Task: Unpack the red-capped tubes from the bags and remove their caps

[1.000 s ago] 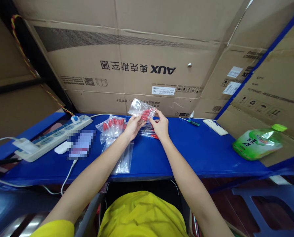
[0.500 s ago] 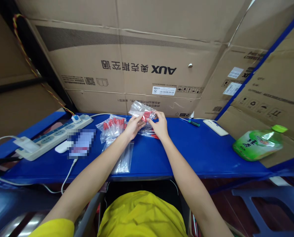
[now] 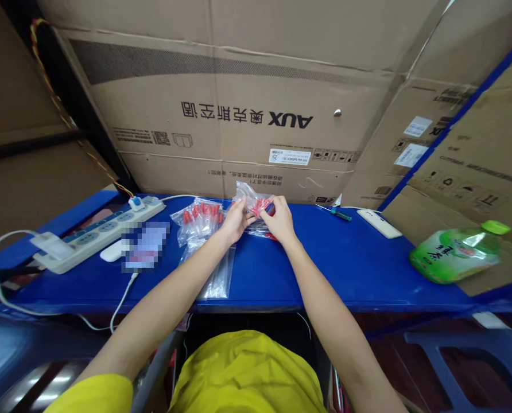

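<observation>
Between my two hands, above the back of the blue table [image 3: 264,275], is a clear plastic bag [image 3: 248,196] with red pieces inside. My left hand [image 3: 237,221] grips its left side. The fingers of my right hand [image 3: 279,219] pinch its right edge, close to the red pieces. Left of my hands lies a pile of filled clear bags [image 3: 202,217] with red-tipped items. Flat empty-looking clear bags [image 3: 216,278] lie below that pile, partly behind my left forearm. More red and clear items rest under my hands, mostly hidden.
A power strip [image 3: 105,232] with plugs and a blurred phone [image 3: 146,245] on a cable lie at left. To the right are a green screwdriver [image 3: 340,214], a white case-like object [image 3: 379,222] and a green-labelled bottle [image 3: 456,252]. A cardboard wall [image 3: 239,86] stands behind.
The bag has tilted and crumpled between my hands, its upper end now bent toward the middle. My left hand has turned slightly upward around it. The whole view has shifted a little.
</observation>
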The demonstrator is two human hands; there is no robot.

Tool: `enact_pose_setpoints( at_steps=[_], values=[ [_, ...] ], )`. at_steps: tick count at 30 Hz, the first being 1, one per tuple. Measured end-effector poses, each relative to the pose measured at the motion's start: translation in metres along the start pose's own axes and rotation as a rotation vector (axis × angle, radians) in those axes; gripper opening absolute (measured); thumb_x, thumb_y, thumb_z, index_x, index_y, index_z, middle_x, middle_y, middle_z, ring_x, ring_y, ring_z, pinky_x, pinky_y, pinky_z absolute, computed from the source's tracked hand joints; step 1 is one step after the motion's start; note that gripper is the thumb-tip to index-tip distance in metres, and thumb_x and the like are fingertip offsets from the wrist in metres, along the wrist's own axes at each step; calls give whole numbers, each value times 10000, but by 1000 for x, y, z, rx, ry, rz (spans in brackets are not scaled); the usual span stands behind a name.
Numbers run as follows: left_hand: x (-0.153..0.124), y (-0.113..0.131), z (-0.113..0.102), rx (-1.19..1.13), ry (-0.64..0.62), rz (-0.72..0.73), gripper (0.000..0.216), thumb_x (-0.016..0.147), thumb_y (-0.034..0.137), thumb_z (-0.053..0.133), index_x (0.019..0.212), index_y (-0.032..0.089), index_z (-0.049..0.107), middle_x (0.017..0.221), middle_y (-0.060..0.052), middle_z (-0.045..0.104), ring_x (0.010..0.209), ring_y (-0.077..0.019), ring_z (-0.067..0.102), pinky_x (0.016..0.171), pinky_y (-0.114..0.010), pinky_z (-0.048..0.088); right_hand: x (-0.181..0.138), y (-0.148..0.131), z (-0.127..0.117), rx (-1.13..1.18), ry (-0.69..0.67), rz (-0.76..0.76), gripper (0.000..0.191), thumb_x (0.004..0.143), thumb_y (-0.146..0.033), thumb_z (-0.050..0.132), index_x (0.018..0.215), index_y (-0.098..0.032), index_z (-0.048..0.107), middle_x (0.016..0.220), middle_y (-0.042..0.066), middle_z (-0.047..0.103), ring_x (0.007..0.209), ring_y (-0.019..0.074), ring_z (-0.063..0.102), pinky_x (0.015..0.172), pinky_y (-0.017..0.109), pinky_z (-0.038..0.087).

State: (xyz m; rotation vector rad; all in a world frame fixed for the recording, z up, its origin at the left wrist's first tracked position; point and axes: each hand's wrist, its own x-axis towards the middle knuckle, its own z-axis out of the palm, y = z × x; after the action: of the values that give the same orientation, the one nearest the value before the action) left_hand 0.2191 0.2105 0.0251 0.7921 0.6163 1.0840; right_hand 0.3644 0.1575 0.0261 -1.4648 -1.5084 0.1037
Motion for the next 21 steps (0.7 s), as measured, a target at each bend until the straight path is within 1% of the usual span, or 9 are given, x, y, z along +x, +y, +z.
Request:
enact_pose_setpoints(
  at_steps=[3, 5, 8, 11, 13, 17, 19, 21],
  values=[
    [0, -1, 1, 0, 36, 21, 205, 960, 364, 738, 1042, 193, 661, 1003, -48, 793, 862, -167, 743, 903, -337, 581, -3, -3, 0, -91, -79, 9, 151, 898, -366, 588, 972, -236, 612, 1126, 64, 606, 1015, 243, 626, 896, 371, 516],
    [1, -1, 0, 6, 68, 41, 149, 958, 311, 732, 1002, 184, 669, 950, -38, 788, 834, -155, 735, 887, -320, 586, -5, -5, -1, -138, -110, 8, 151, 923, -378, 572, 969, -240, 612, 1131, 64, 611, 1023, 244, 624, 870, 368, 516],
    [2, -1, -1, 7, 101, 66, 118, 939, 268, 744, 960, 171, 679, 873, -28, 772, 749, -139, 710, 815, -293, 589, -6, -8, -2, -180, -119, -24, 184, 955, -421, 579, 962, -247, 640, 1159, 67, 622, 1087, 254, 618, 864, 370, 518],
    [3, 0, -2, -1, 84, 89, 105, 937, 238, 738, 993, 158, 697, 887, -42, 781, 737, -148, 715, 776, -290, 592, -5, -6, -3, -183, -122, -62, 220, 963, -461, 613, 940, -252, 678, 1190, 68, 630, 1139, 261, 609, 892, 378, 521],
    [3, 1, -1, -21, 56, 100, 123, 941, 227, 730, 1031, 147, 705, 934, -64, 796, 798, -169, 742, 815, -309, 604, -4, -3, -2, -155, -131, -72, 217, 958, -448, 633, 903, -245, 685, 1177, 67, 634, 1128, 257, 615, 915, 384, 523],
    [1, 2, 6, -110, -6, 140, 201, 954, 235, 727, 1128, 138, 701, 1042, -104, 807, 997, -219, 775, 953, -360, 608, -1, 3, 2, -66, -152, -80, 215, 933, -396, 664, 803, -225, 663, 1137, 64, 635, 1088, 246, 629, 961, 393, 521],
    [-1, 3, 10, -156, -26, 154, 265, 975, 241, 707, 1223, 149, 680, 1092, -112, 807, 1084, -236, 770, 1007, -388, 600, -1, 4, 5, -26, -168, -107, 209, 929, -381, 670, 794, -222, 671, 1142, 70, 634, 1108, 249, 624, 1007, 403, 511],
    [-4, 5, 13, -190, -34, 166, 313, 1011, 236, 655, 1315, 162, 647, 1138, -117, 804, 1143, -246, 760, 1050, -416, 588, -1, 4, 6, 6, -185, -144, 172, 921, -366, 685, 830, -221, 700, 1164, 76, 632, 1144, 253, 614, 1060, 413, 491]
  ],
)
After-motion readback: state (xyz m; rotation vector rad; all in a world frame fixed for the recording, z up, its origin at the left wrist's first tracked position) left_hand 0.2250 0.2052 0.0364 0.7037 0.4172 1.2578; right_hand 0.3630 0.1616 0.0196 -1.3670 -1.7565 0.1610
